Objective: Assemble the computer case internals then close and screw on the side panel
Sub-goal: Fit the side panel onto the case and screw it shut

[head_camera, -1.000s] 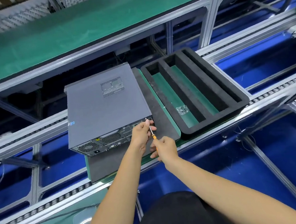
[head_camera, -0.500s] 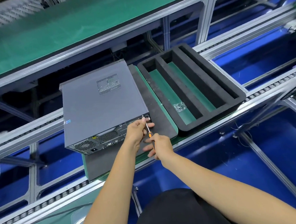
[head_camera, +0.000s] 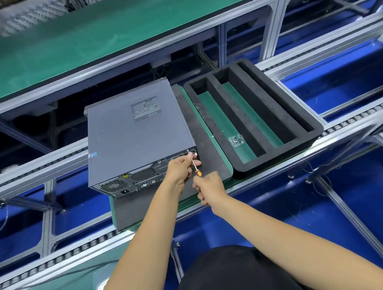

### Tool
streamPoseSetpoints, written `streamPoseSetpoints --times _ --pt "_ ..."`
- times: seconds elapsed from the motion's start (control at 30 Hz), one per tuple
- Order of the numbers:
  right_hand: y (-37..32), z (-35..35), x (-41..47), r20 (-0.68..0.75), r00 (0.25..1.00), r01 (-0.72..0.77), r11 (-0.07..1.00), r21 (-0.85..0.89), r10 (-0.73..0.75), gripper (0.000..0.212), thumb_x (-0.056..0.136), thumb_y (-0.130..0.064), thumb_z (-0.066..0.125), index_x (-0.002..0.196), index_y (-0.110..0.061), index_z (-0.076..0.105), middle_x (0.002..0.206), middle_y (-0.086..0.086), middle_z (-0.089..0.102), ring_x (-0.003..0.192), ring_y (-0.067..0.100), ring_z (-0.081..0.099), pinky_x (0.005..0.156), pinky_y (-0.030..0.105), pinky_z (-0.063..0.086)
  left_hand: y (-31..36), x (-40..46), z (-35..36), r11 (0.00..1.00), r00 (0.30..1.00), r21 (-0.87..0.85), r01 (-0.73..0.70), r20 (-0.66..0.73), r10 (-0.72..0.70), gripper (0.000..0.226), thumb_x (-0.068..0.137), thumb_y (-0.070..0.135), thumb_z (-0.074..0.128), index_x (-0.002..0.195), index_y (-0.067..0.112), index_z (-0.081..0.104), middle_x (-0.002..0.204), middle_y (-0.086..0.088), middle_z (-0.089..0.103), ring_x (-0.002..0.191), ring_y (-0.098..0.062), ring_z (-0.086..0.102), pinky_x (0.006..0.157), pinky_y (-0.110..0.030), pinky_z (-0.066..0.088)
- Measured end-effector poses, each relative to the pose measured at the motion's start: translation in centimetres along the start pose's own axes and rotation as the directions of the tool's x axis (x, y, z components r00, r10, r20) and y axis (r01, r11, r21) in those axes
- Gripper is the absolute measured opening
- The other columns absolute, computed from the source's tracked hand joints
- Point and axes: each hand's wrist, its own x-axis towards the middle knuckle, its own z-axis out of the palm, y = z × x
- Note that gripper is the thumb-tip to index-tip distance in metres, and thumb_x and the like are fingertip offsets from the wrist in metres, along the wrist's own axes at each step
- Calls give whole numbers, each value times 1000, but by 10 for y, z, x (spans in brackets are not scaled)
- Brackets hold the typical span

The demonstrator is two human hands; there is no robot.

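Note:
A dark grey computer case [head_camera: 136, 137] lies flat on a black foam mat [head_camera: 206, 148], its side panel closed on top and its rear ports facing me. My right hand [head_camera: 209, 188] grips the handle of an orange screwdriver [head_camera: 196, 168], whose tip meets the rear right corner of the case. My left hand [head_camera: 179, 169] pinches the shaft near the tip, against the case's rear edge. The screw itself is hidden by the fingers.
A black foam tray [head_camera: 307, 115] with long slots sits right of the case; a small clear bag [head_camera: 236, 140] lies in one slot. Everything rests on a roller conveyor [head_camera: 352, 119] with aluminium rails. A green bench [head_camera: 111, 31] runs behind.
Both hands stay at the rear right corner of the case with the screwdriver. Only the camera view has shifted slightly; the hands' grip looks the same.

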Motion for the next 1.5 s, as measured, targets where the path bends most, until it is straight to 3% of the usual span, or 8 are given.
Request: streamPoseSetpoints --times 0.13,0.3,0.5,0.7,0.9,1.1,1.27,1.5 --pt "-1 -4 1 1 999 -52 995 88 52 23 98 -21 53 89 -4 66 75 14 76 50 20 67 43 23 37 -1 -1 5 1000 999 -3 -15 -33 15 23 104 25 58 97 6 69 81 -4 78 46 -7 34 47 -19 35" --pt "0 -4 3 20 998 -58 994 97 56 17 93 -21 53 96 -5 59 68 6 61 39 13 40 37 21 27 1 0 1 999 998 -42 26 60 -24 25 106 23 53 110 5 71 86 -6 78 44 -4 41 43 -17 40" --pt "2 -6 4 13 999 -32 999 17 32 19 94 -23 59 91 -5 66 67 6 74 52 19 68 45 23 42 0 2 8 1000 998 18 -26 -51 26 30 101 29 63 80 8 69 69 -7 66 42 -6 34 45 -19 32" --pt "-2 -2 5 63 986 -158 981 115 151 21 96 -21 50 91 -6 64 63 4 54 37 11 32 37 19 23 0 2 0 1000 1000 8 -6 31 6 24 105 23 55 111 5 69 97 -6 79 47 -5 41 46 -18 43" --pt "2 -7 4 10 993 -120 986 113 120 25 96 -22 54 85 -3 66 74 10 76 48 17 65 40 21 33 -2 4 7 999 998 19 -46 -38 47 20 100 25 64 93 7 67 77 -3 77 44 -3 43 48 -17 40" --pt "1 -5 2 48 997 -59 996 60 56 17 90 -13 55 74 -8 56 53 -1 46 34 11 29 37 20 21 2 2 3 991 995 -122 59 92 -47 21 104 22 57 104 6 71 97 -9 79 47 -4 47 44 -16 42" --pt "3 -4 1 33 998 -63 994 90 60 14 96 -16 53 88 -8 59 72 10 76 47 19 64 38 21 28 3 1 4 1000 1000 20 -22 5 22 19 101 23 62 98 6 70 84 -7 78 47 -4 46 47 -17 41" --pt "-2 -5 6 154 963 -252 943 216 222 21 98 -22 53 89 -5 59 82 16 77 36 10 41 34 18 29 2 -8 -8 969 989 200 -146 15 146 38 107 28 51 96 -1 72 90 -2 79 49 -4 57 49 -16 43"
